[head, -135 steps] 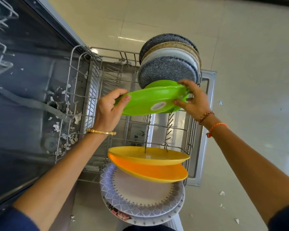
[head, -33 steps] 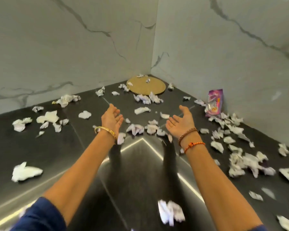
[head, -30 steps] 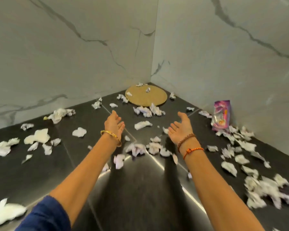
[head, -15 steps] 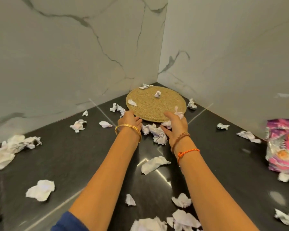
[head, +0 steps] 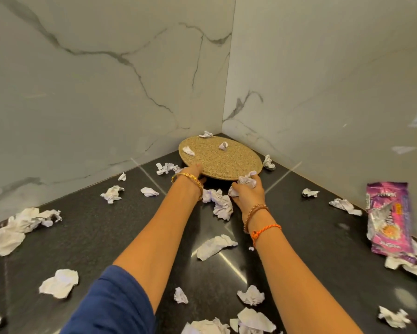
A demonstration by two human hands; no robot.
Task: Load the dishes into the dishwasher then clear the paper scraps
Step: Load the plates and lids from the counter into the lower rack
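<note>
Black counter (head: 82,239), back corner — paper scraps (head: 223,207) everywhere.
Left hand (head: 195,173) grips the speckled plate's (head: 220,157) near rim; right hand (head: 248,192) pinches a crumpled scrap (head: 247,182).

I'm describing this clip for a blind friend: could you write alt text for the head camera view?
Both hands lift the near edge of a round speckled tan plate in the corner of a dark countertop; the left hand grips its rim, the right hand also clutches crumpled paper. Paper scraps and a purple wrapper lie around.
</note>
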